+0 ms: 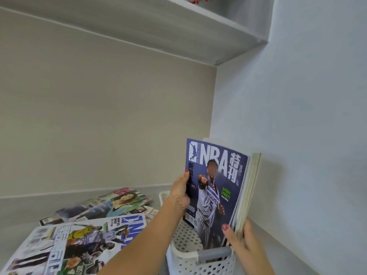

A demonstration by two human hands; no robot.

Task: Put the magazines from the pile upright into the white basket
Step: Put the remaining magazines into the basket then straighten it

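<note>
— Going well? The blue magazine (214,187) stands upright in the white basket (184,253), left hand (179,188) gripping its spine edge, right hand (241,240) pinching the upright batch (249,191) behind.

— Partly. The pile (79,235) at near left still holds several.

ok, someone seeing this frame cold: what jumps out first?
The blue NBA magazine standing upright in the white basket at lower right, held by both hands: left hand on its left edge, right hand gripping it with the magazines behind. Lower left, the loose pile lies flat on the counter.
</note>
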